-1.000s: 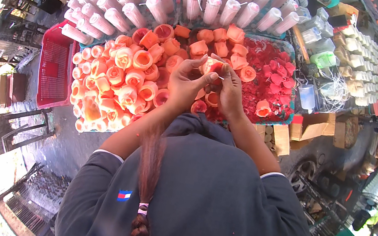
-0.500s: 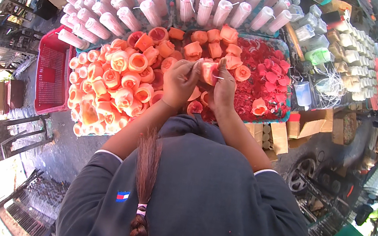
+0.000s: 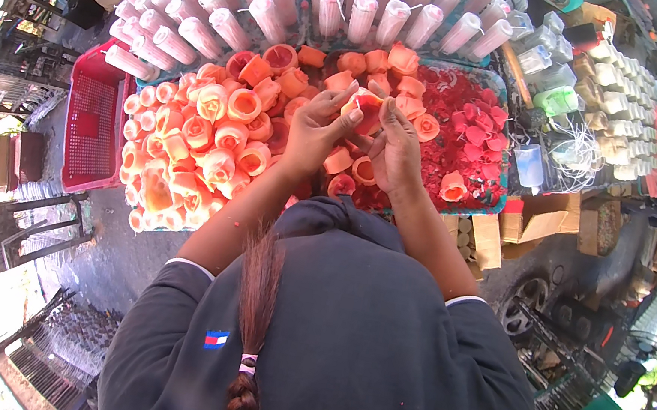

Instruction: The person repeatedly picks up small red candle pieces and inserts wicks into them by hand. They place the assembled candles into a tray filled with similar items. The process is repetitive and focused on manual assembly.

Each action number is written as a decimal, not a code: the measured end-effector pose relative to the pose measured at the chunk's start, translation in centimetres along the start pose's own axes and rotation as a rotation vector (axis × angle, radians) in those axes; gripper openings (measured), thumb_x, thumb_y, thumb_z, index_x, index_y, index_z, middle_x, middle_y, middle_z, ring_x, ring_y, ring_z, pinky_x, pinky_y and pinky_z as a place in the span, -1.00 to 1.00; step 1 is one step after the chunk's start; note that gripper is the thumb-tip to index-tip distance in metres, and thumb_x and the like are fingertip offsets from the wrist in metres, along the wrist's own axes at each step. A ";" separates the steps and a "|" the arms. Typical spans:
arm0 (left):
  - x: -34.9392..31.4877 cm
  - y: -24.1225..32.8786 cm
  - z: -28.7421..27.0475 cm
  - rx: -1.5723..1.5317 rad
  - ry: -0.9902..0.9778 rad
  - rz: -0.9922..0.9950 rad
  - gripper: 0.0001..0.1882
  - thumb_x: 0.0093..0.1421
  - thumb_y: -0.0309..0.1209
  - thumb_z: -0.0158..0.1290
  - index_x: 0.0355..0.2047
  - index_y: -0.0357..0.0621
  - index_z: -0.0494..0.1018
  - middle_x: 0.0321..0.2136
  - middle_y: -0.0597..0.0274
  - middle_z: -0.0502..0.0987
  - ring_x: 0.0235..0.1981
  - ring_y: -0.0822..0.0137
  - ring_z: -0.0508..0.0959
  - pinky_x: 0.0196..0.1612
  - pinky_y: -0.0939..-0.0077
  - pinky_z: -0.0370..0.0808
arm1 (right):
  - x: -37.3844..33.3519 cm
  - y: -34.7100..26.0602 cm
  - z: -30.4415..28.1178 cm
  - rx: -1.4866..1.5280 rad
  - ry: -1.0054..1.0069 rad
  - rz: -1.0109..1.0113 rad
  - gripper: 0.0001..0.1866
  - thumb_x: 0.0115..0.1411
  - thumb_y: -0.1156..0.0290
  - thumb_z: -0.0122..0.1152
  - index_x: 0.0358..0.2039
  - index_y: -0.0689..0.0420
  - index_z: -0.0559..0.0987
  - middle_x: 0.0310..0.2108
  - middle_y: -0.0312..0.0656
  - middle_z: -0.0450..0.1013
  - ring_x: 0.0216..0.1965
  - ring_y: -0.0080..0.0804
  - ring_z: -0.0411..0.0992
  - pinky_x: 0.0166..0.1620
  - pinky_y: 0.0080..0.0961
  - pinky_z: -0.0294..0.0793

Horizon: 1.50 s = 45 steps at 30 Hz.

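Observation:
An orange rose-shaped wax cup [image 3: 367,112] with a red inside is held up between both hands. My left hand [image 3: 315,129] pinches its left side with thumb and fingers. On the opposite edge, the thumb and fingers of my right hand [image 3: 397,149] close on the rim. Below and around the hands lie more orange wax roses [image 3: 223,135], piled thickly on the left side of the tray. Loose red petals [image 3: 478,124] and red crumbs cover the tray's right side, where a single orange rose [image 3: 453,186] sits.
Rows of pale pink pillar candles [image 3: 361,18] with white wicks stand behind the tray [image 3: 501,190]. A red plastic basket [image 3: 90,126] is at the left. To the right are a tangle of white wicks [image 3: 576,151], clear plastic containers [image 3: 528,165] and open cardboard boxes [image 3: 548,216].
The rose has been turned, so its red inside faces up more. A white wick end that showed beside my right hand is out of sight. Both hands have shifted their fingers on the rim.

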<state>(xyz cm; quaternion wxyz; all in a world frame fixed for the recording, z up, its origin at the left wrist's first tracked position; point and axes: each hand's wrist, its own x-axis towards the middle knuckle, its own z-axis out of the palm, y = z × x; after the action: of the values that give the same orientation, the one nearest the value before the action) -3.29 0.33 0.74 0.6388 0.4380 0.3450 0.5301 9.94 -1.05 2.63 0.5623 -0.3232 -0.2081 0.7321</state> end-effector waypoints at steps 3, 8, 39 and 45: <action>0.0 -0.3 -0.1 0.042 -0.010 0.064 -0.60 0.22 -0.39 0.01 0.03 -0.31 0.34 -0.09 0.21 0.37 -0.18 0.47 0.46 -0.29 0.64 0.52 | 0.4 0.3 -0.3 -0.076 0.042 -0.043 -0.62 0.31 0.21 -0.13 0.04 0.14 0.39 -0.14 -0.29 0.43 -0.15 -0.49 0.43 -0.10 -0.40 0.53; 0.0 -1.3 -0.2 -0.039 0.097 0.005 -0.64 0.27 -0.35 -0.06 0.00 -0.30 0.38 -0.14 0.21 0.44 -0.19 0.51 0.45 -0.21 0.63 0.46 | 1.3 0.8 -0.9 -0.599 0.098 -0.404 -0.71 0.28 0.34 -0.05 -0.06 0.19 0.48 -0.27 -0.20 0.46 -0.29 -0.45 0.46 -0.27 -0.53 0.50; 0.3 -3.6 -0.5 -0.075 0.039 -0.362 -0.74 0.18 -0.33 0.07 -0.23 -0.26 0.36 -0.32 0.21 0.51 -0.30 0.44 0.52 -0.20 0.53 0.47 | 3.6 3.0 -8.6 -0.272 -0.042 0.300 -0.46 0.16 -0.08 0.03 -0.08 0.12 0.42 -0.16 -0.22 0.43 -0.28 -0.46 0.46 -0.33 -0.41 0.57; -0.3 -2.8 -0.8 0.226 0.023 -0.131 -0.81 0.12 -0.50 0.12 -0.27 -0.25 0.37 -0.38 0.28 0.52 -0.39 0.54 0.50 -0.32 0.69 0.45 | 0.8 -1.0 -5.0 -0.217 -0.146 0.715 -0.30 0.01 -0.23 0.12 -0.02 0.06 0.34 -0.17 -0.17 0.36 -0.23 -0.32 0.41 -0.23 -0.15 0.51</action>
<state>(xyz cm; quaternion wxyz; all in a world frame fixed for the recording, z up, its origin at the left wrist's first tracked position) -3.02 0.00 -2.17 0.6149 0.4776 0.4376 0.4498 14.06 -0.35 -0.42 0.2177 -0.3802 -0.1981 0.8768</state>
